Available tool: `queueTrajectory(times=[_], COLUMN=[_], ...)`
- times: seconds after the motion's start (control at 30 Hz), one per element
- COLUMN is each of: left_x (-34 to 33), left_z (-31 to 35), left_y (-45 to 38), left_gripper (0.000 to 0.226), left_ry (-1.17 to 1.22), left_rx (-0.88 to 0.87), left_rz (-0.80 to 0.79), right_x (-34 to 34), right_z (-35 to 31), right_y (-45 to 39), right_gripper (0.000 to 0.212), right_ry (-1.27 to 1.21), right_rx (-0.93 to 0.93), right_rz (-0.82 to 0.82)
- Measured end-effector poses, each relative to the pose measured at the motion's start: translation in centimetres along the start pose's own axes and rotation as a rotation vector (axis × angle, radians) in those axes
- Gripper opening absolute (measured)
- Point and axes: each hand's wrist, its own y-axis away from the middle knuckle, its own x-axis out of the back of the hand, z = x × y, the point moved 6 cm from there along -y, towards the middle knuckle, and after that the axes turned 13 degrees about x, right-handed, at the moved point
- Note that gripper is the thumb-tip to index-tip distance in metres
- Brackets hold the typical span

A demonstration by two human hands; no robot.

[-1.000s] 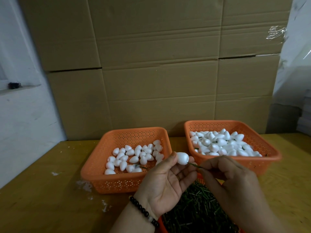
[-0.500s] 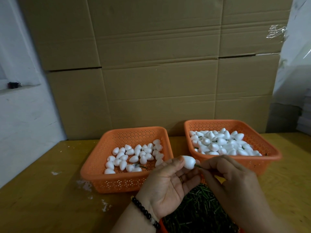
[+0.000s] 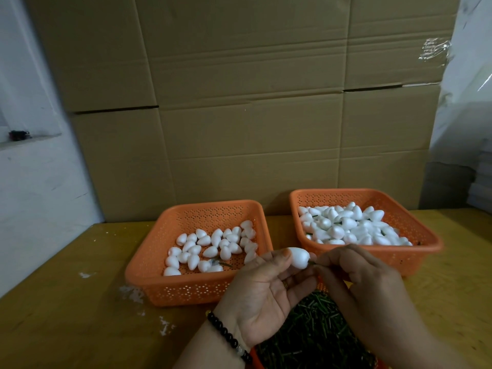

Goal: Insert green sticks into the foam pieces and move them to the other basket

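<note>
Your left hand (image 3: 262, 291) pinches a foam piece (image 3: 298, 258) while your right hand (image 3: 356, 278) grips a green stick (image 3: 311, 262), its tip at the foam. You seem mid-insertion; next, push straight, then drop it into the right basket (image 3: 426, 235)

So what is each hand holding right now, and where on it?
Left hand pinches the foam piece at its rounded end; right hand pinches the green stick just behind the foam's tip.
</note>
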Motion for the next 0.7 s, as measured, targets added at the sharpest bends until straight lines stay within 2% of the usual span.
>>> queueTrajectory(times=[0.37,0.6,0.7], left_x=[-0.23,-0.34,-0.33], left_z=[0.0,0.16,0.29], left_y=[0.03,0.21,0.24], left_gripper=[0.024,0.027,0.028], left_ry=[-0.004,-0.018,-0.014], left_rx=[0.001,-0.007,-0.017], left_rz=[0.003,0.022,0.027], right_x=[-0.11,-0.25,-0.38], right_z=[0.02,0.12,0.23], right_y=[0.17,0.15,0.23], right_gripper=[0.003,0.007,0.015], right_ry=[-0.014,-0.004,-0.047], right_rx=[-0.021,-0.018,-0.04], right_rz=[-0.02,-0.017,-0.025])
